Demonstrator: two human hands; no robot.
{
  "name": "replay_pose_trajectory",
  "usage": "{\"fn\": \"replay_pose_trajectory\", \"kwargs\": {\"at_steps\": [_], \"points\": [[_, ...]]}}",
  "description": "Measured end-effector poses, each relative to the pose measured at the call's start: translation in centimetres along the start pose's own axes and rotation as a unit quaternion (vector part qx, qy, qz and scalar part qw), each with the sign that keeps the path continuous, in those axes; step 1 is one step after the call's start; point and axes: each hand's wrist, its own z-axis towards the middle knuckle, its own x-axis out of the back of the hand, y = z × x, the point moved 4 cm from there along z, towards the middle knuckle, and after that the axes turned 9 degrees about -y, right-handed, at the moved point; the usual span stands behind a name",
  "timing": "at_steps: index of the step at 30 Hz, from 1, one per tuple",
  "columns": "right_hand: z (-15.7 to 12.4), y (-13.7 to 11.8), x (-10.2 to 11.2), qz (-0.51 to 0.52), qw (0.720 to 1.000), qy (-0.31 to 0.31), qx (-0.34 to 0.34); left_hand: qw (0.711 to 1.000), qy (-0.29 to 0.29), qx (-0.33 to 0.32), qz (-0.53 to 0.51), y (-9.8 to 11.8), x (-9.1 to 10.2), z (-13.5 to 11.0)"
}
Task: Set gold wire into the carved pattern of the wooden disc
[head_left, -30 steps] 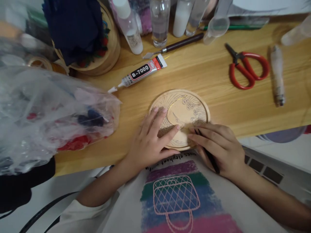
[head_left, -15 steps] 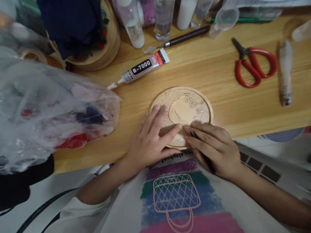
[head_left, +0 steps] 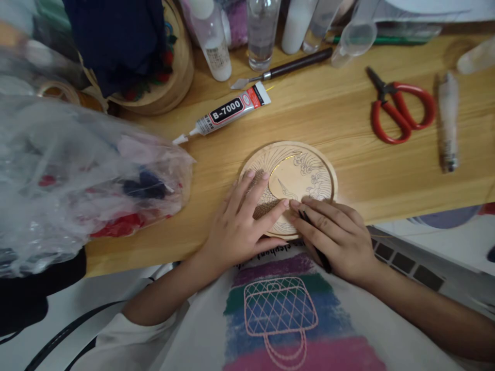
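A round pale wooden plaque (head_left: 296,175) with a raised rim and fine line drawing lies at the table's front edge. A thin gold wire (head_left: 281,161) follows part of a curved line on it. Fingers spread, my left hand (head_left: 237,229) rests flat over the plaque's left side, its index fingertip near the lower middle. Closed around black tweezers (head_left: 323,259), my right hand (head_left: 340,239) lies on the lower right of the plaque. Its fingertips almost meet the left index finger. Whatever is under those fingertips is hidden.
Beyond the plaque lie a B-7000 glue tube (head_left: 231,109), a dark-handled craft knife (head_left: 297,64) and red-handled cutters (head_left: 402,105). Bottles (head_left: 263,33) stand at the back. A plastic bag (head_left: 93,180) fills the left, beside a round wooden box (head_left: 181,77).
My right hand has shifted slightly left with the tweezers, toward the left index finger. The left hand keeps its place, and the view has moved a little.
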Motion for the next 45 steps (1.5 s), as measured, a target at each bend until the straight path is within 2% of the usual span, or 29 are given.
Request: {"fn": "replay_pose_trajectory", "kwargs": {"at_steps": [7,28,45], "points": [[0.16,-0.11,0.08,-0.035,0.999,0.005,0.013,1.000,0.001,-0.006,-0.001,-0.05,-0.01,0.03],[-0.29,0.09,-0.59,-0.019,0.999,0.029,0.004,1.000,-0.009,-0.010,-0.023,-0.27,0.18,-0.09],[-0.24,0.04,-0.71,-0.027,0.999,0.040,0.013,1.000,-0.021,-0.004,0.001,0.03,0.04,0.09]]}}
